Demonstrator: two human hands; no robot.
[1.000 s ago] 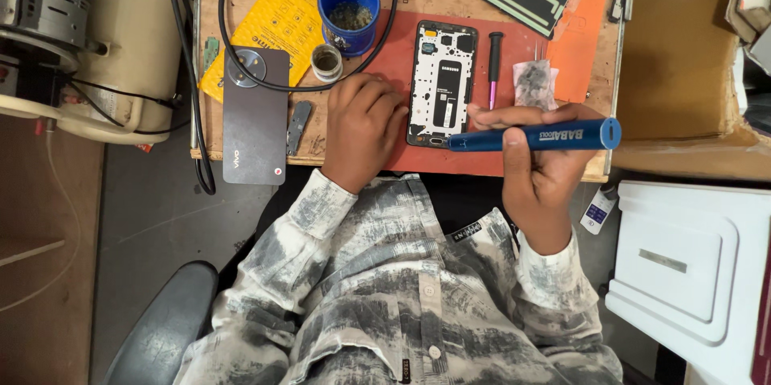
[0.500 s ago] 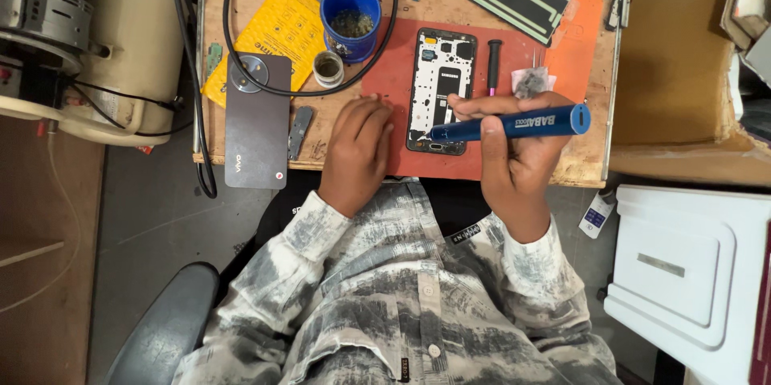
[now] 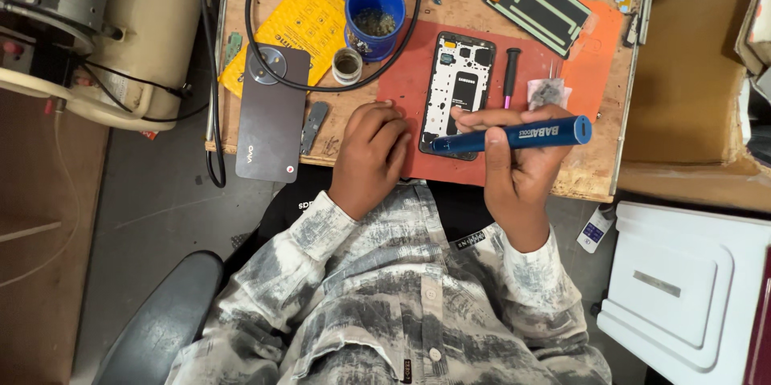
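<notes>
An opened phone (image 3: 458, 89) with its back off lies on a red mat (image 3: 594, 48) on the small wooden bench (image 3: 590, 180). My right hand (image 3: 518, 168) grips a blue pen-shaped electric screwdriver (image 3: 514, 136), held level, its tip pointing left over the phone's lower end. My left hand (image 3: 371, 156) rests on the mat's left edge beside the phone, fingers curled and holding nothing. A thin black screwdriver with a pink tip (image 3: 510, 76) lies right of the phone.
A dark phone back cover (image 3: 269, 120) lies at the bench's left with a round disc on it. A blue cup (image 3: 375, 12), a yellow sheet (image 3: 309, 20), a black cable loop (image 3: 257, 0), a screen panel (image 3: 536, 6) and a small bag of parts (image 3: 548, 93) sit behind. Cream machine (image 3: 128, 32) left, white box (image 3: 691, 289) right.
My right hand has carried the blue screwdriver up and left, bringing its tip over the phone's lower end. My left hand stays beside the phone.
</notes>
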